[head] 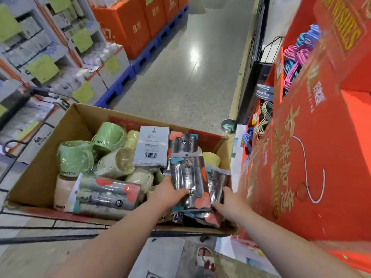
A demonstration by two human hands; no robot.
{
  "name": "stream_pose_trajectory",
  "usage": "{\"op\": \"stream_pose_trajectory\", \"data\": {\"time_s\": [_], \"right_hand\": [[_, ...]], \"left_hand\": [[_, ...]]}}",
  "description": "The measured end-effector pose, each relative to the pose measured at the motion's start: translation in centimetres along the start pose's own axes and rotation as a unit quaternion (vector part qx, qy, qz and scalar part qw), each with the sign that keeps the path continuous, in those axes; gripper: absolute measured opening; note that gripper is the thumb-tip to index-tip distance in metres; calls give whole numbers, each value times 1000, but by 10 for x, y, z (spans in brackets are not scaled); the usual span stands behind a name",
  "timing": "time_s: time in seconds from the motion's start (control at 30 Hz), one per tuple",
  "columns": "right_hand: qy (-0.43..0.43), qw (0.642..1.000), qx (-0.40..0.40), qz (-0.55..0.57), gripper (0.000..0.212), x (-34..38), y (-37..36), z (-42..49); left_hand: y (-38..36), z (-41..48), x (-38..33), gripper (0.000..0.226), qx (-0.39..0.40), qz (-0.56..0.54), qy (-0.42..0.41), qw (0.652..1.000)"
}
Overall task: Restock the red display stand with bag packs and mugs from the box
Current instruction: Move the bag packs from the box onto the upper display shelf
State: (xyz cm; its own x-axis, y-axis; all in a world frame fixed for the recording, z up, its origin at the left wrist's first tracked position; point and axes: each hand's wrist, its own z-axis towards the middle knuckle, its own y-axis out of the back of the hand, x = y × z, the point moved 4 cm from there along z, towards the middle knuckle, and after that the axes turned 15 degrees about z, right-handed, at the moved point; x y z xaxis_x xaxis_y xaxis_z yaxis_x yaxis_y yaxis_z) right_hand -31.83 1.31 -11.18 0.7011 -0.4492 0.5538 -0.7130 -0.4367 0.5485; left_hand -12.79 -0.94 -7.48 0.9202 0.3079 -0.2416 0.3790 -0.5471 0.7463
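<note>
Dark bag pack (190, 177) with red hearts sits in the front right corner of the box (50, 157), on top of more packs. Left hand (167, 192) grips its left edge, thumb over the top. Right hand (229, 198) is against a second bag pack (219, 183) just beside it, by the box's right wall; can't tell if it's actually gripping. Rest of the box: another pack (108, 193) lying flat at front left, one more (183, 143) towards the back, a grey barcode pack (151, 145) mid-box, and plastic-wrapped green mugs (108, 135) and a yellow mug (211, 158) jumbled around them. Box rides on a wire cart (50, 223). Red display stand (311, 157) is immediately right of the box, with coloured hangers (295, 63) in its far compartments. Across the grey floor (180, 77): orange cartons (124, 27) on blue pallets (124, 77).
</note>
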Motion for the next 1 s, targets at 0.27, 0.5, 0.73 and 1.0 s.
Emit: {"op": "stream_pose_trajectory", "data": {"time_s": [0.27,0.5,0.73,1.0], "right_hand": [[-64,989,-30,128,60,-11,-10,12],[-127,953,-68,265,68,-19,-17,19],[-150,926,-97,333,48,-27,-22,21],[-146,889,-144,410,41,-27,-27,23]], "left_hand": [[-9,18,6,61,-11,-79,59,995],[-18,15,5,70,-3,-186,53,981],[-16,9,9,22,29,-322,75,943],[-17,-1,30,17,27,-391,76,917]]}}
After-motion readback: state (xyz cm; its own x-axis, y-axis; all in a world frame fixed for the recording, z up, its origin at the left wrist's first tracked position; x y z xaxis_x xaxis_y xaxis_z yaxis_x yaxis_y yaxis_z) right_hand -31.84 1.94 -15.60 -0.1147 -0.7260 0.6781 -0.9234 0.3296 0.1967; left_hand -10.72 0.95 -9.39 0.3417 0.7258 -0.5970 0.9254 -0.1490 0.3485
